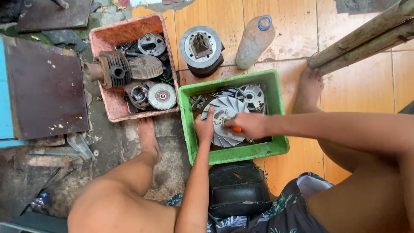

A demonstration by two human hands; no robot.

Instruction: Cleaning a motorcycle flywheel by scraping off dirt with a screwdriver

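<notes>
The grey metal fan wheel with curved blades (pixel 224 121) lay inside the green plastic crate (pixel 276 146). The left hand (pixel 204 127) gripped its rim with closed fingers, while the right hand (pixel 250 125) closed around an orange-handled tool (pixel 236 129) at the hub. In my judgement, a firm rim hold and straight tool were needed.

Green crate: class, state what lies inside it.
Inside the green crate: a white finned fan wheel under both hands, a metal disc behind. Hands cover the wheel's lower half; the crate bottom is hidden.
</notes>
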